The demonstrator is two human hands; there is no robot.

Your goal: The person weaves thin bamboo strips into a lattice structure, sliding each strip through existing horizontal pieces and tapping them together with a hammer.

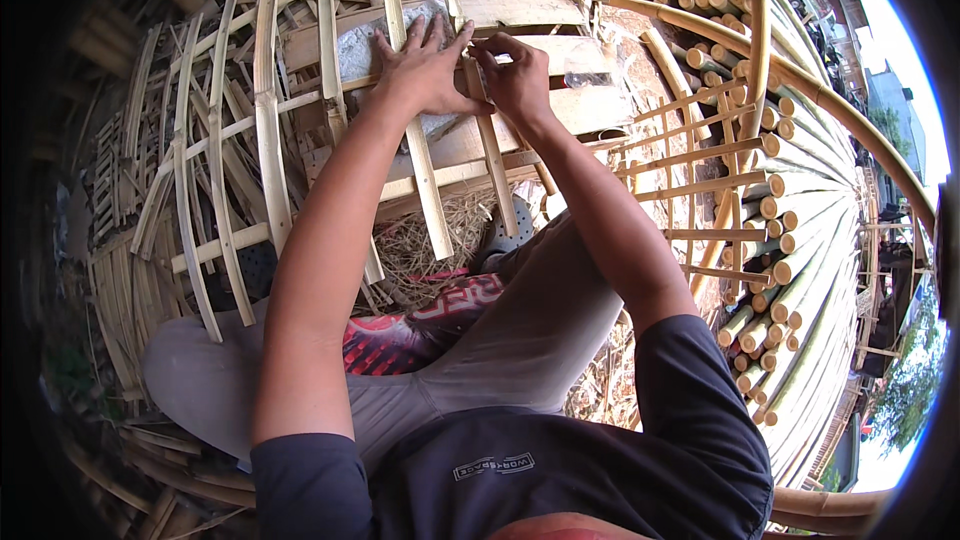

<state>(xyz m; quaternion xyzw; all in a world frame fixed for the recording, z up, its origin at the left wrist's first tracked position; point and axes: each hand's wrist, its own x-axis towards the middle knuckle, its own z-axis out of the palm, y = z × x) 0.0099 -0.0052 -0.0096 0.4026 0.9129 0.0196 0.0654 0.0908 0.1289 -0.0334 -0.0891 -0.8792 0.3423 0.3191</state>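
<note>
A lattice of split bamboo slats (430,202) lies across a low wooden bench (520,12) in front of me. My left hand (425,70) presses down on the lattice with its fingers spread, its thumb reaching toward one bamboo slat (493,160). Close beside it, my right hand (517,77) is pinched at that same slat, where it meets a crossing strip. What sits between those fingertips is too small to make out. Beneath the lattice, a pale grey stone slab (357,52) shows next to my left hand.
Cut bamboo poles (790,210) are stacked at the right, with a smaller bamboo grid (700,180) in front of them. Loose strips (120,310) pile up at the left. Shavings (430,230) cover the ground between my legs. A curved pole (840,105) arches at the upper right.
</note>
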